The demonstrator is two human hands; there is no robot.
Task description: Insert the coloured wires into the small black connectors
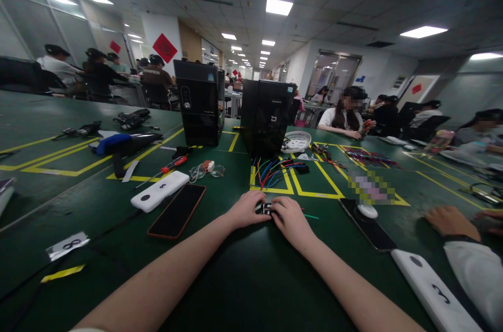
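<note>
Both hands meet at the table's middle around a small black part with white marks [266, 208]; its exact kind is too small to make out. My left hand [247, 209] grips its left side with closed fingers. From the other side, the curled fingers of my right hand [291, 215] hold the same part. A thin green wire [312, 216] sticks out beyond my right hand. Just past the hands lies a bundle of red, blue, black, yellow and green wires [271, 170], inside a yellow taped outline.
Two black computer towers [198, 104] [267, 117] stand ahead. To the left lie a phone [177, 211], a white power bank [160, 191], a red-handled screwdriver [173, 164] and glasses [214, 170]. A white basket [297, 141], another phone [367, 224] and a neighbour's hand [451, 222] are rightward.
</note>
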